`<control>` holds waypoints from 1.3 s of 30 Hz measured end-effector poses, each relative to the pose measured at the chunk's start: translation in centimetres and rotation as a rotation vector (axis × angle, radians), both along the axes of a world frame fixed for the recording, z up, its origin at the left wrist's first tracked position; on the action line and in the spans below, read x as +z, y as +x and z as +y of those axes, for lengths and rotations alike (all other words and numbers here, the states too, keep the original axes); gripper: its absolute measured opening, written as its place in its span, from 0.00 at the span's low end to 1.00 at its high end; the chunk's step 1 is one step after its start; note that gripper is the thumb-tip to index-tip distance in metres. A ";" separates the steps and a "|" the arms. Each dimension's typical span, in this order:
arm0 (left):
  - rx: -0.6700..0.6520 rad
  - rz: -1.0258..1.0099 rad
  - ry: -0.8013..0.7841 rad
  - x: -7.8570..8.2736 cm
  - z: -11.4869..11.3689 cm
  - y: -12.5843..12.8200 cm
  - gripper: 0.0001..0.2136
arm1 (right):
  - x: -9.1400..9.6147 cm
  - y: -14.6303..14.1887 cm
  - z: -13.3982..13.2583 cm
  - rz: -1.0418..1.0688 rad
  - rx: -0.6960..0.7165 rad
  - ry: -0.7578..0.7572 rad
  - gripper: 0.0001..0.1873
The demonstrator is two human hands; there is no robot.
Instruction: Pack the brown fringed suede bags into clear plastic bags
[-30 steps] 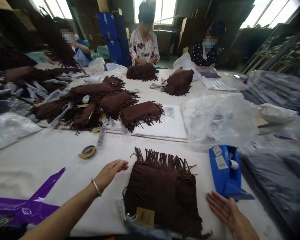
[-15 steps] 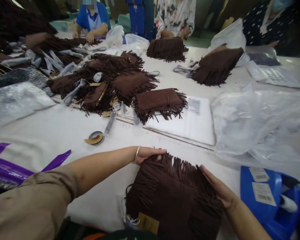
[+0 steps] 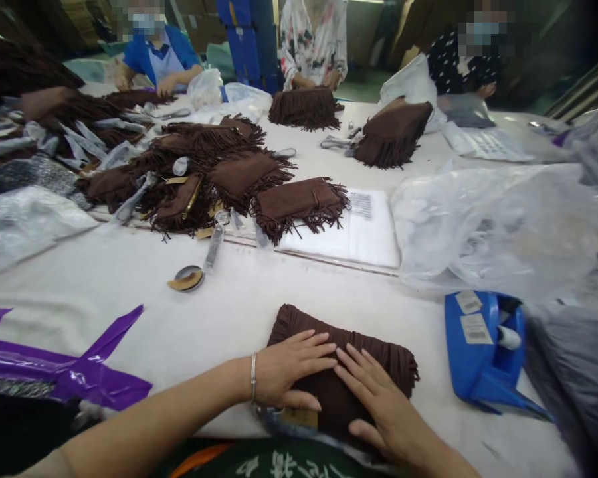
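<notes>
Our left hand (image 3: 289,368) and right hand (image 3: 379,398) lie flat, fingers released, on the folded brown fringed suede bag (image 3: 383,352). Its tan tag (image 3: 301,417) is unreadable. The bare white table (image 3: 204,318) extends left.

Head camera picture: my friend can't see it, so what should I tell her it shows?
The left hand and right hand press flat on a folded brown fringed cloth on a white table. A blue tape dispenser sits to its right, purple plastic to its left, and three people work by more fringed cloths across the table.
</notes>
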State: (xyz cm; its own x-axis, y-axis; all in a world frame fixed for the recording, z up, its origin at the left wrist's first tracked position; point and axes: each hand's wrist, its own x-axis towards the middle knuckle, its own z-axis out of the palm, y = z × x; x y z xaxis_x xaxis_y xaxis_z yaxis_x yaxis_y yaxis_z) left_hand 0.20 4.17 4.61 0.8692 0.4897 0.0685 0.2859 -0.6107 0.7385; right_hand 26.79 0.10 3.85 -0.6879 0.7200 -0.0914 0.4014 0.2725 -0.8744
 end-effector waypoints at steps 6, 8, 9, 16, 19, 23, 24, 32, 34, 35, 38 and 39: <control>0.031 0.034 0.227 -0.6 -4.9 0.4 0.20 | -1.8 0.9 -6.6 0.078 0.028 0.265 0.23; 0.039 0.016 0.253 0.0 -5.2 0.7 0.19 | 0.4 1.7 -6.2 0.150 -0.140 0.285 0.21; 0.043 0.008 0.263 0.4 -5.2 0.8 0.18 | 1.7 2.1 -5.5 0.182 -0.263 0.296 0.21; 0.148 -0.143 0.262 4.1 -2.4 0.7 0.10 | 4.0 1.5 1.2 0.104 -0.565 0.323 0.22; 0.419 -0.075 0.353 4.1 1.8 0.9 0.12 | 1.1 -1.1 1.3 -0.088 -0.179 0.390 0.27; 0.506 0.291 0.476 1.9 9.9 2.3 0.10 | -2.9 -3.1 0.4 -0.226 0.071 0.499 0.33; 0.490 0.344 0.484 1.2 11.9 2.9 0.10 | -3.6 -3.2 0.4 -0.256 0.080 0.541 0.34; 0.368 0.524 0.454 -2.6 20.7 8.8 0.09 | -5.4 -2.7 2.4 -0.284 0.114 0.940 0.39; 0.349 0.538 0.424 -3.0 21.7 9.0 0.08 | -5.5 -2.9 2.6 -0.269 0.088 1.013 0.37; 0.348 0.544 0.406 -3.1 22.2 8.8 0.07 | -5.6 -2.9 2.6 -0.265 0.071 1.058 0.36; 0.370 0.561 0.339 -3.2 23.6 7.5 0.05 | -5.8 -3.1 2.7 -0.271 0.013 1.232 0.28; 0.381 0.562 0.311 -3.2 24.1 6.9 0.04 | -5.8 -3.1 2.8 -0.277 -0.007 1.285 0.25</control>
State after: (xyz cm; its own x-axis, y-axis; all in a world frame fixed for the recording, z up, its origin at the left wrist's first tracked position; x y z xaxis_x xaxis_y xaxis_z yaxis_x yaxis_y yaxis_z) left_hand 7.14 28.25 1.43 0.5881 0.7945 -0.1517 0.8029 -0.5508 0.2279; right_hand 23.68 2.88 -1.98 -0.7532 0.4019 0.5206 0.5289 0.8407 0.1162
